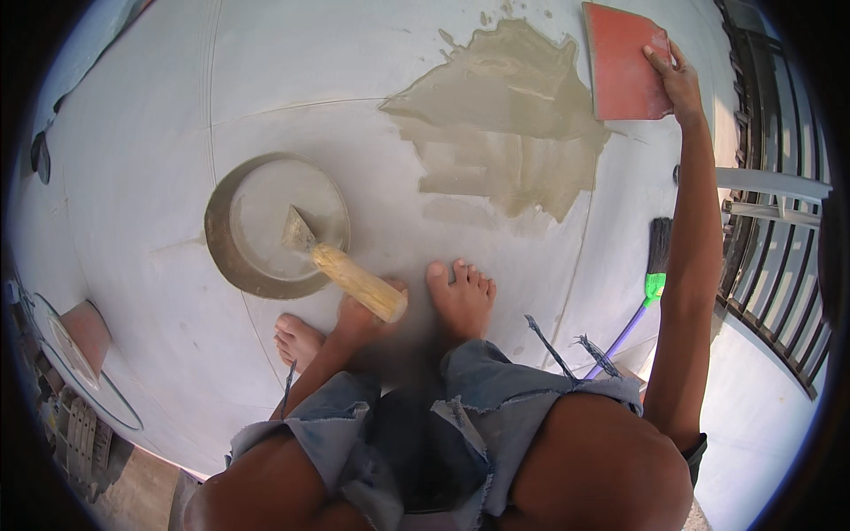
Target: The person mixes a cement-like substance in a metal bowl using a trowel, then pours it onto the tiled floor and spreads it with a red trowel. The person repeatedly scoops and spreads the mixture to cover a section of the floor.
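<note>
Two risks, head view: scraper (356, 280), tilted across rim of pan (232, 258), could tip out if knocked; grey patch (513, 124) looks wet, could smear if right foot (465, 301) strays. Right hand (680, 84) grasps red sheet (624, 66) by right edge, thumb on top, sheet beside patch. Left hand (356, 315) behind scraper handle, fingers hidden; cannot tell whether gripping.

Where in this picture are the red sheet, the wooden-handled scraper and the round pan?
Red sheet (622, 67): head view, on the middle of its flat face.
Wooden-handled scraper (358, 280): head view, on its handle.
Round pan (220, 232): head view, on the left part of its wall.
</note>
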A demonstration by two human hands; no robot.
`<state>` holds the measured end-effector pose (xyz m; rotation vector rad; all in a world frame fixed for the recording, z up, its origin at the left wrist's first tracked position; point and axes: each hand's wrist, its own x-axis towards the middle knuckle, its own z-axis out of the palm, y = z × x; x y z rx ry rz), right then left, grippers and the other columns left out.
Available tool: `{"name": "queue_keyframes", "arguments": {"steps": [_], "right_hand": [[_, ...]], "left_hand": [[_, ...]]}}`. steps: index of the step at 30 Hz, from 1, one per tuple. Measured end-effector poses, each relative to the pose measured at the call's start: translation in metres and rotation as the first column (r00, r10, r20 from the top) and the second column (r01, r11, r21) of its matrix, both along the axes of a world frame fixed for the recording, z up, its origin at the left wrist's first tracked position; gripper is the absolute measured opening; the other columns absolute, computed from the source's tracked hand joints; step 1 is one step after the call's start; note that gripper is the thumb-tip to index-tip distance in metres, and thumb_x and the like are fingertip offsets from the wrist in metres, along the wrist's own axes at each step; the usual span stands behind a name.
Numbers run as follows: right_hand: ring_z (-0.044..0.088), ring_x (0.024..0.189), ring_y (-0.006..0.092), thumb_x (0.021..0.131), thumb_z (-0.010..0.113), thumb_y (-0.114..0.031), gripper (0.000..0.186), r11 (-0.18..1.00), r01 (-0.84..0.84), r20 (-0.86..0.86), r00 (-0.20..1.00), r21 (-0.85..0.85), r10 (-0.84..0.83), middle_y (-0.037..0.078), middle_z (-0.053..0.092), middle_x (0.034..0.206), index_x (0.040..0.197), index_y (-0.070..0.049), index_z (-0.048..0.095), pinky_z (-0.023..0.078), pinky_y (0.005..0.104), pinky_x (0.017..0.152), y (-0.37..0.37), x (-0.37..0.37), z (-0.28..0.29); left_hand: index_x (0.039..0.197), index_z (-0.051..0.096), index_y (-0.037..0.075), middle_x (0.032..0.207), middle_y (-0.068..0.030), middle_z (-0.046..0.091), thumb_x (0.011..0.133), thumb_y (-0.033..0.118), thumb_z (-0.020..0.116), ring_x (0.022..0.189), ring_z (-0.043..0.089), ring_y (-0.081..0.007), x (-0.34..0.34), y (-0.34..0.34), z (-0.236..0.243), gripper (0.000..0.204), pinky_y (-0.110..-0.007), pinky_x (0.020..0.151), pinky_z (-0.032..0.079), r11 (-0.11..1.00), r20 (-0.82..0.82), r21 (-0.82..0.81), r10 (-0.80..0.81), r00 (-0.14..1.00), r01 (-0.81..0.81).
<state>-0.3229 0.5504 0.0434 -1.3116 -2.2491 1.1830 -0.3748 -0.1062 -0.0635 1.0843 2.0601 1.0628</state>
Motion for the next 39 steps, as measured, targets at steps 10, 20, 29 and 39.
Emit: {"name": "queue_keyframes", "arguments": {"steps": [10, 20, 29, 39], "right_hand": [[0.073, 0.112, 0.0244, 0.093, 0.085, -0.029, 0.076, 0.976, -0.172, 0.010, 0.985, -0.134, 0.175, 0.018, 0.072, 0.128, 0.155, -0.003, 0.051, 0.061, 0.0379, 0.096, -0.055, -0.100, -0.020], [0.067, 0.113, 0.0194, 0.096, 0.073, -0.014, 0.061, 0.913, -0.406, -0.186, 0.895, 0.033, 0.405, 0.014, 0.070, 0.132, 0.150, 0.005, 0.054, 0.055, 0.0311, 0.098, -0.145, -0.189, -0.021], [0.071, 0.110, 0.0210, 0.097, 0.075, -0.015, 0.075, 0.951, -0.305, -0.284, 0.917, -0.051, 0.279, 0.017, 0.073, 0.125, 0.160, 0.004, 0.039, 0.059, 0.0335, 0.094, -0.199, -0.218, 0.013], [0.073, 0.109, 0.0201, 0.097, 0.081, -0.028, 0.074, 0.988, 0.137, -0.262, 0.953, -0.073, -0.152, 0.018, 0.072, 0.125, 0.153, 0.004, 0.045, 0.058, 0.0324, 0.096, -0.174, -0.025, 0.036]], "left_hand": [[0.105, 0.071, 0.014, 0.091, -0.0087, 0.072, 0.094, 0.023, 0.073, 0.078, 0.069, -0.0348, 0.001, -0.004, 0.002, 0.015, -0.046, 0.068, 0.053, 0.999, 0.032, -0.024, -0.026, 0.999, 0.027], [0.120, 0.072, 0.015, 0.109, -0.0092, 0.077, 0.085, 0.030, 0.076, 0.102, 0.073, -0.0314, -0.003, -0.002, 0.008, 0.039, -0.046, 0.088, 0.056, 0.965, 0.166, -0.219, -0.107, 0.980, 0.142], [0.101, 0.071, 0.013, 0.090, -0.0081, 0.070, 0.092, 0.019, 0.073, 0.079, 0.068, -0.0348, -0.001, -0.001, 0.004, 0.011, -0.045, 0.069, 0.053, 0.999, 0.003, -0.013, -0.045, 0.999, 0.045], [0.127, 0.068, 0.002, 0.102, -0.0122, 0.075, 0.100, 0.028, 0.070, 0.096, 0.072, -0.0226, -0.019, -0.019, 0.029, 0.037, -0.036, 0.086, 0.058, 0.996, 0.574, -0.081, 0.079, 0.815, -0.040]]}}
